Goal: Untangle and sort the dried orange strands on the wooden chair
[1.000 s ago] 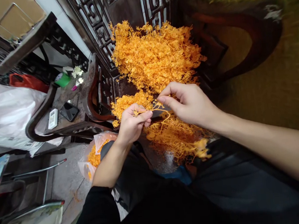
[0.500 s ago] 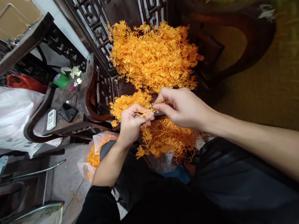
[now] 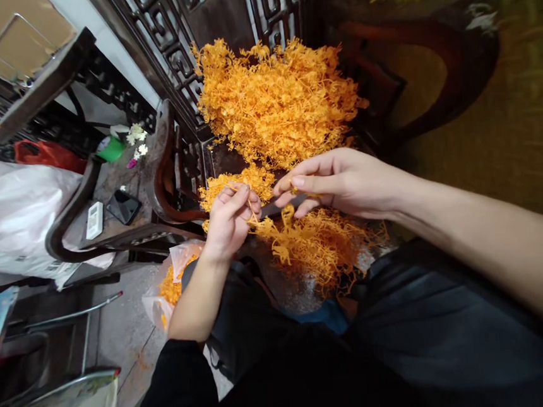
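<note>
My left hand (image 3: 228,225) is closed in a pinch on a stringy orange plastic sprig (image 3: 274,228), whose curled ends dangle to the right below my fingers. Opposite it, my right hand (image 3: 333,182) has thumb and index finger together on a small orange piece, with its other fingers spread. Behind both hands rises a large heap of orange sprigs (image 3: 282,107) on a dark wooden seat. A smaller orange pile (image 3: 213,193) lies by my left hand, partly hidden by it. Lower down, between my knees, is a tangle of orange strands (image 3: 325,249).
A carved wooden chair arm (image 3: 468,66) curves at the right. To the left, a wooden side table (image 3: 108,180) bears a phone (image 3: 123,207), a white device (image 3: 94,220) and a green roll (image 3: 111,148). A plastic bag (image 3: 154,302) with orange bits stands on the floor.
My hands were nearly touching and have moved apart, the left one shifting left. The right fingers have spread, and the dangling sprig has swung to the right.
</note>
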A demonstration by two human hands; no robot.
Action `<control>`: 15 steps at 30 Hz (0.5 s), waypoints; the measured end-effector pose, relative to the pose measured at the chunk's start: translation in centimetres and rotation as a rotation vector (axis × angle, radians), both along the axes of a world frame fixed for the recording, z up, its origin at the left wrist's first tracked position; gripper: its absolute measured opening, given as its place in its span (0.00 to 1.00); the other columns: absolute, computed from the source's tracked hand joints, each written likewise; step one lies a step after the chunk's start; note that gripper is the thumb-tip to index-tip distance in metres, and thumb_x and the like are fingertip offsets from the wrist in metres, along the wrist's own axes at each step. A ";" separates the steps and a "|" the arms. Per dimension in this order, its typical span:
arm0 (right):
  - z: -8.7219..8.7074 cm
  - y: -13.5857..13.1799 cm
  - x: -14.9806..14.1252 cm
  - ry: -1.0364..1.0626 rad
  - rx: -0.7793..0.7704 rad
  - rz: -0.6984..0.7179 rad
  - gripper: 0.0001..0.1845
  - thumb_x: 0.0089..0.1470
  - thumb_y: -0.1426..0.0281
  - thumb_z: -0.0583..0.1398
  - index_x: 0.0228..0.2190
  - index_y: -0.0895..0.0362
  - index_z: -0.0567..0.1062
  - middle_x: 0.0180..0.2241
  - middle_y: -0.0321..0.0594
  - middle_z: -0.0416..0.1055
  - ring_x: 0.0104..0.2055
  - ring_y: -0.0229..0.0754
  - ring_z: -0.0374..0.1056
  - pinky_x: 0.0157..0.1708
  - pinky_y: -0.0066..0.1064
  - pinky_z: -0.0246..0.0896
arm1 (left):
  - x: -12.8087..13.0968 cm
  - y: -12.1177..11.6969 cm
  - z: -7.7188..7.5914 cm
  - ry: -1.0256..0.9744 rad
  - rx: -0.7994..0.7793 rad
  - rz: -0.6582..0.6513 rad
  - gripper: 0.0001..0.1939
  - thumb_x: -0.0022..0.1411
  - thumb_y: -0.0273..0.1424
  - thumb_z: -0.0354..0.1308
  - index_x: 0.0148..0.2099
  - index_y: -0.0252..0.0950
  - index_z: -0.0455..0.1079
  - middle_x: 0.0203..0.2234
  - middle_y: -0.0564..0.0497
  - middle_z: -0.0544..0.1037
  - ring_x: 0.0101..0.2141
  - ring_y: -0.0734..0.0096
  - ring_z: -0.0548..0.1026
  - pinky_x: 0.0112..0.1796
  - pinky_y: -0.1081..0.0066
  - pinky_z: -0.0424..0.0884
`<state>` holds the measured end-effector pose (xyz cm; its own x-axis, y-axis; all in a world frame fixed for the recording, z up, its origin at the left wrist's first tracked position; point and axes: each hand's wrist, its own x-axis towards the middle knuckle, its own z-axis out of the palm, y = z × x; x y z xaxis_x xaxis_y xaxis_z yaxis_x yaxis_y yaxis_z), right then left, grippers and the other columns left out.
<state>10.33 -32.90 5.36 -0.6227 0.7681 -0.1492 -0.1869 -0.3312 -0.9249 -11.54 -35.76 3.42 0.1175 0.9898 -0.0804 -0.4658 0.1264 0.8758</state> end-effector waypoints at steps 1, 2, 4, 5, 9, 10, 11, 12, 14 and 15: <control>0.0 0.0 -0.1 0.003 0.010 0.000 0.16 0.49 0.59 0.73 0.35 0.57 0.83 0.33 0.44 0.79 0.31 0.39 0.72 0.30 0.33 0.69 | 0.0 0.0 0.0 -0.008 -0.006 -0.004 0.14 0.58 0.32 0.71 0.32 0.35 0.67 0.25 0.55 0.73 0.25 0.79 0.71 0.24 0.78 0.68; -0.1 0.1 -0.2 0.006 0.025 -0.008 0.15 0.49 0.60 0.73 0.35 0.57 0.83 0.32 0.43 0.79 0.29 0.37 0.70 0.29 0.31 0.66 | -0.1 0.1 0.0 -0.011 -0.011 -0.002 0.14 0.58 0.32 0.71 0.32 0.35 0.67 0.25 0.55 0.72 0.25 0.79 0.71 0.25 0.78 0.68; -0.3 0.2 -0.4 0.011 0.061 -0.046 0.13 0.50 0.61 0.72 0.35 0.57 0.83 0.29 0.39 0.76 0.26 0.34 0.64 0.24 0.30 0.59 | -0.3 0.3 0.0 -0.006 -0.016 0.010 0.14 0.57 0.32 0.71 0.33 0.36 0.67 0.25 0.55 0.72 0.25 0.78 0.71 0.25 0.77 0.67; -0.4 0.2 -0.5 0.002 0.084 -0.075 0.13 0.53 0.60 0.70 0.35 0.57 0.83 0.26 0.37 0.73 0.24 0.34 0.60 0.22 0.30 0.54 | -0.3 0.4 -0.1 0.000 -0.021 0.019 0.14 0.57 0.32 0.71 0.33 0.36 0.67 0.26 0.55 0.72 0.26 0.78 0.71 0.25 0.77 0.67; -0.4 -0.4 -1.0 -0.265 0.375 -0.164 0.21 0.58 0.51 0.64 0.30 0.56 0.83 0.19 0.33 0.65 0.22 0.35 0.56 0.23 0.32 0.48 | -0.5 0.9 -0.4 0.041 -0.061 0.082 0.14 0.56 0.34 0.71 0.33 0.36 0.67 0.27 0.55 0.72 0.27 0.79 0.70 0.26 0.78 0.67; -0.4 -0.7 -1.1 -0.361 0.477 -0.162 0.21 0.57 0.50 0.65 0.31 0.56 0.83 0.19 0.33 0.65 0.22 0.36 0.58 0.24 0.32 0.49 | -0.5 1.0 -0.4 0.053 -0.065 0.100 0.14 0.57 0.34 0.71 0.34 0.36 0.67 0.28 0.55 0.72 0.27 0.80 0.70 0.27 0.78 0.67; -0.4 -0.9 -1.3 -0.445 0.562 -0.147 0.21 0.56 0.50 0.66 0.34 0.55 0.84 0.20 0.33 0.67 0.23 0.36 0.59 0.25 0.32 0.50 | -0.4 1.0 -0.5 0.065 -0.067 0.113 0.15 0.57 0.35 0.71 0.34 0.36 0.67 0.28 0.55 0.72 0.27 0.80 0.70 0.26 0.78 0.67; -0.4 -1.1 -1.4 -0.509 0.623 -0.123 0.22 0.54 0.50 0.67 0.39 0.54 0.85 0.21 0.32 0.67 0.23 0.36 0.60 0.26 0.31 0.50 | -0.4 1.1 -0.6 0.076 -0.068 0.121 0.15 0.57 0.35 0.71 0.34 0.36 0.67 0.28 0.55 0.72 0.27 0.80 0.70 0.26 0.78 0.66; -0.6 -1.4 -1.8 -0.568 0.673 -0.061 0.26 0.54 0.50 0.67 0.48 0.53 0.83 0.20 0.29 0.66 0.21 0.35 0.58 0.25 0.31 0.48 | -0.3 1.1 -0.7 0.100 -0.070 0.125 0.16 0.56 0.37 0.71 0.35 0.36 0.67 0.28 0.55 0.73 0.27 0.80 0.70 0.26 0.78 0.66; -0.7 -1.5 -2.0 -0.573 0.682 -0.030 0.25 0.54 0.51 0.67 0.48 0.53 0.83 0.20 0.28 0.66 0.21 0.35 0.57 0.25 0.30 0.47 | -0.2 1.1 -0.8 0.111 -0.065 0.125 0.16 0.56 0.37 0.72 0.35 0.36 0.67 0.29 0.55 0.73 0.27 0.79 0.71 0.26 0.77 0.66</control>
